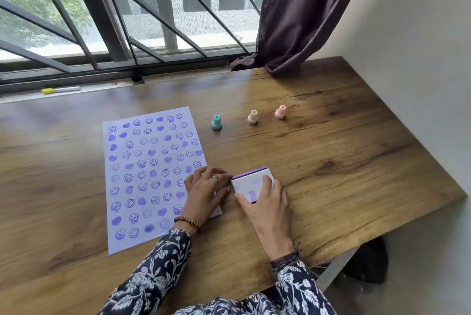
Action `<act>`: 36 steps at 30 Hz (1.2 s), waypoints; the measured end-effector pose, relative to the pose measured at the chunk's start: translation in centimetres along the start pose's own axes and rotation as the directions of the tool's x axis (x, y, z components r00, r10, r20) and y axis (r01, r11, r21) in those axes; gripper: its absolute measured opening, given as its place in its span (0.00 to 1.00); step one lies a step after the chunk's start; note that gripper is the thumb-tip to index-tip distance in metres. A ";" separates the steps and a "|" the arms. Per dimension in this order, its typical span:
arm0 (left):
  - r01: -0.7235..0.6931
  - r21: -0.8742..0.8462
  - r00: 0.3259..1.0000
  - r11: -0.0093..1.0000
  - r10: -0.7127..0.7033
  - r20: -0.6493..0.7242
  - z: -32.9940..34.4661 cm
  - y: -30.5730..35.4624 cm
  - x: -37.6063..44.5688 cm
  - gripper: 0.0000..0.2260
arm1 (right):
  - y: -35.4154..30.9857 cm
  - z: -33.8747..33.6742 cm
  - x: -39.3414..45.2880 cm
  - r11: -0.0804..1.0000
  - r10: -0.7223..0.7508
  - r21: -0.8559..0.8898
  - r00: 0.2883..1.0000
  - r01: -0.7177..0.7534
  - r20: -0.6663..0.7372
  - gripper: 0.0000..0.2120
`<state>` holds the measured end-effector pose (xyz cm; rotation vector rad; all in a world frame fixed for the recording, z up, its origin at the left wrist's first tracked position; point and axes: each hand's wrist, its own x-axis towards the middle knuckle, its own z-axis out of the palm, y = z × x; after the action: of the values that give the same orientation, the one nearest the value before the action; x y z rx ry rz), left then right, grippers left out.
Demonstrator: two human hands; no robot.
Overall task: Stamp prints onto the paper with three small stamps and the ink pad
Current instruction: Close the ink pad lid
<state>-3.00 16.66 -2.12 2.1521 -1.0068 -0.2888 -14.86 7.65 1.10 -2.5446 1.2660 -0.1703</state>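
Observation:
A white paper (pixel 142 174) covered with several purple smiley and heart prints lies on the wooden table (pixel 331 161). Behind it stand three small stamps in a row: teal stamp (pixel 216 122), cream stamp (pixel 252 117), pink stamp (pixel 280 112). The ink pad (pixel 248 183), white lid with a purple edge, sits right of the paper's lower corner. My right hand (pixel 265 202) lies over its lid, fingers at its edges. My left hand (pixel 206 188) rests on the paper's corner with fingertips touching the pad's left side.
A window with a metal grille runs along the table's far side, with a yellow-capped marker (pixel 60 89) on the sill. A dark curtain (pixel 293 21) hangs onto the table's back right. The table's right edge drops off beside a white wall.

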 end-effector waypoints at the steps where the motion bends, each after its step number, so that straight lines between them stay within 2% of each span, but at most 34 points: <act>1: 0.000 -0.005 1.000 1.000 0.000 -0.001 0.0 0.0 0.0 0.10 | -0.1 0.0 0.1 1.000 0.001 -0.008 1.000 -0.001 0.003 0.35; 10: -0.002 0.000 1.000 1.000 0.002 -0.006 -0.2 0.2 -0.2 0.10 | 0.5 0.0 0.4 1.000 -0.002 -0.015 1.000 0.002 -0.027 0.35; 13: 0.007 0.028 1.000 1.000 -0.007 -0.001 -0.3 0.5 -0.4 0.15 | 1.4 -0.3 0.5 0.997 0.002 0.075 1.000 -0.001 -0.020 0.31; 16: 0.031 0.034 0.999 0.999 -0.032 0.005 -0.2 0.8 -1.0 0.23 | 2.8 -0.7 0.9 0.965 0.020 0.264 1.000 -0.015 -0.015 0.27; 19: 0.048 0.058 0.999 0.997 -0.049 0.011 0.0 1.2 -1.4 0.24 | 4.1 -0.9 1.1 0.909 0.038 0.415 0.999 -0.031 -0.010 0.23; 23: 0.051 0.114 0.999 0.992 -0.052 0.005 0.5 1.6 -0.9 0.25 | 4.9 -0.8 1.5 0.873 0.069 0.484 0.998 -0.058 -0.005 0.18; 27: 0.024 0.243 0.999 0.970 -0.031 0.023 1.7 3.2 1.2 0.24 | 6.1 -0.8 3.2 0.857 0.124 0.507 0.992 -0.092 -0.030 0.17; 30: -0.002 0.339 0.996 0.941 -0.029 0.088 3.4 5.2 3.9 0.24 | 7.6 -1.2 5.6 0.834 0.189 0.536 0.981 -0.132 -0.051 0.17; 36: -0.125 0.390 0.982 0.912 0.056 0.183 6.7 8.7 10.3 0.22 | 10.9 -2.6 11.9 0.789 0.262 0.583 0.964 -0.192 -0.037 0.17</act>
<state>-4.29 1.86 0.28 2.4674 -1.3560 -0.2379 -16.55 -8.54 -0.07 -1.8687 1.3038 -0.5656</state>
